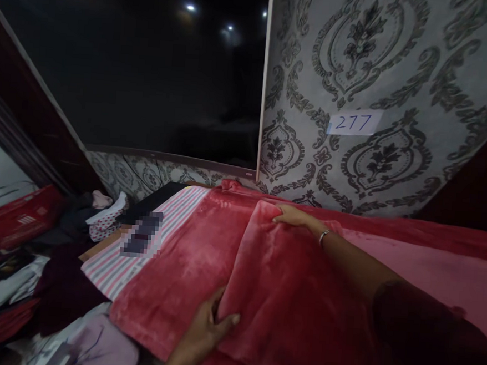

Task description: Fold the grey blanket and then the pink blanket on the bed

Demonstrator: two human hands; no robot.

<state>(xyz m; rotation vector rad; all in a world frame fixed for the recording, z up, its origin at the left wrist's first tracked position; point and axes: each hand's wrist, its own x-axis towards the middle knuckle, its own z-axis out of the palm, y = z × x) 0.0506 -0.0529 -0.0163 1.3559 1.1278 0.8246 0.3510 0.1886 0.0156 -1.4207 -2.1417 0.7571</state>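
Note:
A plush red blanket [193,245] lies spread over a low surface below the wall, with one part folded over on top of itself. My right hand [292,215] pinches the far corner of the folded layer and wears a silver bangle at the wrist. Nearer to me, my left hand [206,327] is closed on the near part of the same fold, thumb on top and the other fingers partly hidden by the cloth. To the left, a striped pink, grey and white cloth [169,222] shows from under the blanket, with a dark pixelated object [142,235] on it.
A large dark television [151,76] hangs just above the surface. A paper marked 277 [354,122] sticks to the patterned wall. At the left are a red bag [16,216], a dotted cloth [105,225] and piled clothes [65,281]. Lighter pink fabric [421,261] lies right.

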